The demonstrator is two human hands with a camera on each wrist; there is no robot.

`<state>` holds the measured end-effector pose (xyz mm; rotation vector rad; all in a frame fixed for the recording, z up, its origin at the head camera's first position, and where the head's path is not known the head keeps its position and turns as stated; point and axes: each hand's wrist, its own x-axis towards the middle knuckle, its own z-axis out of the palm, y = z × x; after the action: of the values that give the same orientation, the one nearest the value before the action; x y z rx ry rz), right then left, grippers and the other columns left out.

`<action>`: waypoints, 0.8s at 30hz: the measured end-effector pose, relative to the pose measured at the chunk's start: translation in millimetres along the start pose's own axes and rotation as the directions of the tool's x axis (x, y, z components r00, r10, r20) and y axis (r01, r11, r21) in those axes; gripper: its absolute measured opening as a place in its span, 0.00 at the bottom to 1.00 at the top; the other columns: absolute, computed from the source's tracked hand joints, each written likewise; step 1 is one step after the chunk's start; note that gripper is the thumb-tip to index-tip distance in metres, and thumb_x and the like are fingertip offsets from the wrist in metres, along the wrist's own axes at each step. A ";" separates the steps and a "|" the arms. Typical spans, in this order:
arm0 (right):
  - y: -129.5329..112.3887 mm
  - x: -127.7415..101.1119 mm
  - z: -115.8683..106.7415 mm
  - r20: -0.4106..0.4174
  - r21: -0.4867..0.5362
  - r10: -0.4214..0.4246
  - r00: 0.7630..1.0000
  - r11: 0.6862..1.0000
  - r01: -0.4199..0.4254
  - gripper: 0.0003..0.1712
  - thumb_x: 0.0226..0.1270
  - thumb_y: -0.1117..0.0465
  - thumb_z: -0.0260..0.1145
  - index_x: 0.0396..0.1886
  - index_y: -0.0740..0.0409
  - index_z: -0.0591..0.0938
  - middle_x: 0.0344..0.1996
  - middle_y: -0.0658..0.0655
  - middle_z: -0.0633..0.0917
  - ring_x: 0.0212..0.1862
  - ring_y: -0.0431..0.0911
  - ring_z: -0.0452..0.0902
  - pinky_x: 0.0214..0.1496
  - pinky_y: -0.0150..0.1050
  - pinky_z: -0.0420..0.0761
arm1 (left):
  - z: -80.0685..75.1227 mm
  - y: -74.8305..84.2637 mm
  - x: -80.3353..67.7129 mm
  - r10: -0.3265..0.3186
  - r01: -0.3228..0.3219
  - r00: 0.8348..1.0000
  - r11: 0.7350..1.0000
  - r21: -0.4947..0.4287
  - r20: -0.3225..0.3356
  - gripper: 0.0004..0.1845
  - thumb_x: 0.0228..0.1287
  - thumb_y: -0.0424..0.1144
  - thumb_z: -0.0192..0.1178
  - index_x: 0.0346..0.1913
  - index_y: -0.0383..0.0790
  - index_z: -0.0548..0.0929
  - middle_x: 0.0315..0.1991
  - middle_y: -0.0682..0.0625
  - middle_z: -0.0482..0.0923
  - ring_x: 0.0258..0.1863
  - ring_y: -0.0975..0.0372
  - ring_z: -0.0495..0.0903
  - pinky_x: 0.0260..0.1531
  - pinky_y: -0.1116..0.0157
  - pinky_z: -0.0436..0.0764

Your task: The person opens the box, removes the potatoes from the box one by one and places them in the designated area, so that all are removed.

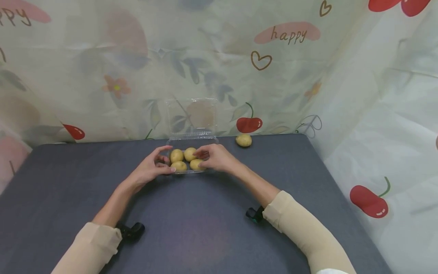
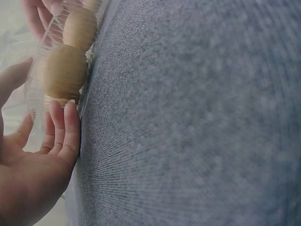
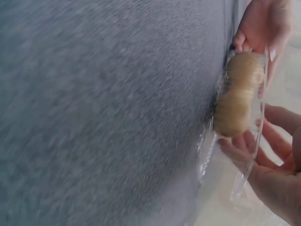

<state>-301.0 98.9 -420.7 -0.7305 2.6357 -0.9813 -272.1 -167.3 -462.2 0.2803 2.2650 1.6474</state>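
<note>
A clear plastic clamshell container [image 1: 191,172] sits near the table's far edge, its lid [image 1: 191,114] standing open against the backdrop. Several small yellow potatoes [image 1: 183,160] lie in its tray. My left hand [image 1: 163,163] grips the tray's left end, thumb above and fingers along the front edge. My right hand [image 1: 205,160] grips the right end, fingers reaching over the nearest potato. The left wrist view shows my left hand's fingers [image 2: 66,127] against the tray beside a potato [image 2: 63,70]. In the right wrist view my right hand [image 3: 263,160] curls round the clear wall by two potatoes [image 3: 235,108].
One loose potato [image 1: 243,140] lies on the dark grey table [image 1: 205,228] to the right of the container, by the back edge. A printed curtain [image 1: 273,68] closes off the back and right sides. The table's right edge runs diagonally at the right.
</note>
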 end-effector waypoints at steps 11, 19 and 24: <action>-5.0 4.8 4.4 0.041 -0.039 0.052 0.998 0.998 -0.050 0.22 0.60 0.65 0.73 0.56 0.54 0.85 0.50 0.52 0.87 0.53 0.45 0.82 0.51 0.35 0.79 | 0.1 -1.2 0.1 -0.006 0.006 1.000 1.000 -0.003 0.000 0.46 0.62 0.45 0.71 0.77 0.51 0.56 0.53 0.39 0.67 0.45 0.52 0.77 0.48 0.55 0.71; -6.0 9.4 5.5 0.079 -0.086 0.077 0.994 0.994 -0.070 0.23 0.60 0.62 0.74 0.56 0.53 0.85 0.51 0.51 0.86 0.53 0.46 0.82 0.52 0.37 0.78 | -0.5 -0.6 -0.3 -0.011 0.011 1.000 1.000 0.003 -0.002 0.46 0.62 0.46 0.71 0.77 0.52 0.56 0.54 0.39 0.66 0.47 0.52 0.77 0.48 0.55 0.72; -10.5 9.5 4.2 0.095 -0.121 0.093 0.991 0.989 -0.081 0.23 0.60 0.59 0.74 0.57 0.52 0.85 0.51 0.52 0.86 0.53 0.46 0.81 0.53 0.38 0.78 | -0.3 -0.9 -0.5 -0.013 0.013 1.000 1.000 0.004 0.002 0.46 0.62 0.46 0.70 0.77 0.52 0.55 0.54 0.38 0.66 0.47 0.51 0.77 0.48 0.55 0.72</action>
<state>-303.6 84.8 -417.3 -0.6649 2.6302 -0.7523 -271.7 -168.0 -462.9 0.2676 2.2637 1.6361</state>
